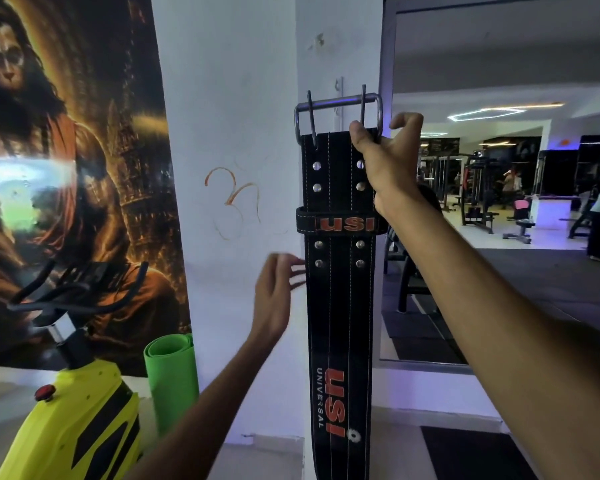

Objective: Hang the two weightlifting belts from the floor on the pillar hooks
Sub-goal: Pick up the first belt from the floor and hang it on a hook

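The right hand grips the top edge of a black belt just below its steel buckle, which sits against the white pillar at a hook. The left hand, fingers loosely spread and holding nothing, hovers at the belt's left edge; the strap hangs straight down.

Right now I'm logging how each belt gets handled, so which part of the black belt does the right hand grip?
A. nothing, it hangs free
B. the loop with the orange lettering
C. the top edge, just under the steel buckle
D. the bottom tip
C: the right hand pinches the top edge of the black belt, just below the steel buckle, well above the lettered loop.
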A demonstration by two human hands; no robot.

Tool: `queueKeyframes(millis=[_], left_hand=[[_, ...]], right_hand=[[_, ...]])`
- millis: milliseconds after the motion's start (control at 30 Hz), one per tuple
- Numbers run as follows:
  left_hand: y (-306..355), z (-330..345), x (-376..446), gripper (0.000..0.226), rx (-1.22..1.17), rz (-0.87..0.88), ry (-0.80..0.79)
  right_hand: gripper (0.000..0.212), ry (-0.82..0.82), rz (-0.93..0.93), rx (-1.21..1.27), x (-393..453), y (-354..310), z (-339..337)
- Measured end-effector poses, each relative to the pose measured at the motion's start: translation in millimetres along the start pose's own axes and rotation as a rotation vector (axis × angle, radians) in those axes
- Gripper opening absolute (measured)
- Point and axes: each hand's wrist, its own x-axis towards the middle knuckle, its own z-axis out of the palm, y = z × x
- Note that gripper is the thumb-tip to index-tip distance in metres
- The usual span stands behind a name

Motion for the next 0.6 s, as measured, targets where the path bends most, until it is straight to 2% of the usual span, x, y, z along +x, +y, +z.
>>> queueKeyframes(millis=[133, 233, 333, 433, 600], left_hand=[[64.6, 6.6, 45.9, 0.018, -0.011, 0.201, 0.141], [97.1, 18.6, 77.9, 0.025, 0.055, 0.29, 0.106], [109.8, 33.6, 101.7, 0.025, 0.054, 0.219, 0.024], [99.9, 43.2, 115.4, 0.026, 0.085, 0.159, 0.025], [80.5, 60.3, 121.8, 0.03, 0.121, 0.191, -0.035]], right_hand=[[0.037, -0.032, -0.052, 0.035, -1.6, 6.8, -6.0], [0.034, -0.039, -0.11, 0.0, -1.1, 15.3, -8.3], [0.028, -0.055, -0.121, -0.022, 1.3, 24.2, -12.1], [0.017, -0.08, -0.115, -0.043, 8.0, 33.5, -22.6], [0.007, -0.138, -0.038, -0.034, 16.8, 45.0, -49.7]])
